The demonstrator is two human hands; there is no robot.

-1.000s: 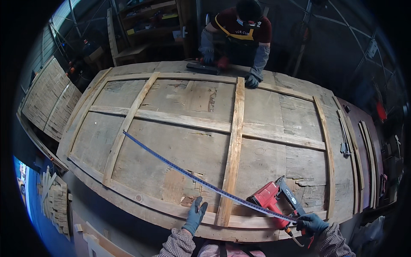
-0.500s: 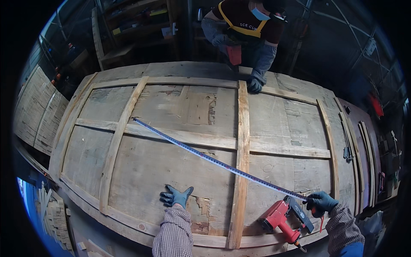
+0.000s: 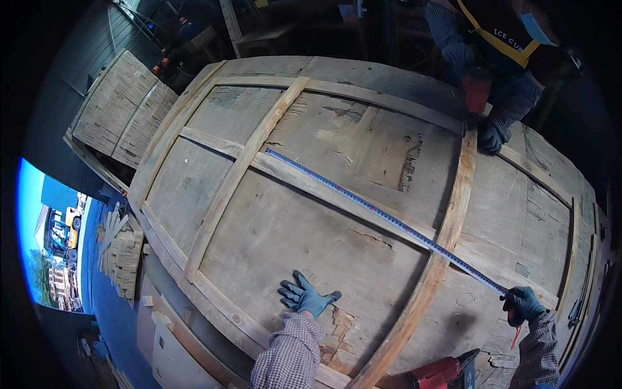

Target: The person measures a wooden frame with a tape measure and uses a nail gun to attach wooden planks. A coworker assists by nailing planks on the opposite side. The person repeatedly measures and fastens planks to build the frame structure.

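Red nail gun (image 3: 435,375) lies nearest. My left grip (image 3: 310,299): fingers spread over the wooden panel (image 3: 285,227). My right grip (image 3: 522,305): clenched round the tape measure (image 3: 370,208), which slants away across the battens (image 3: 227,196). Far side: co-worker's gloved hand (image 3: 490,138).

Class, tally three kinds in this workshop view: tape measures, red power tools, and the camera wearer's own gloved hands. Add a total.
Tape measure: 1
Red power tools: 2 (near tool, partly cut off by the lower edge; far tool)
Wearer's gloved hands: 2 (left hand, right hand)
Total: 5
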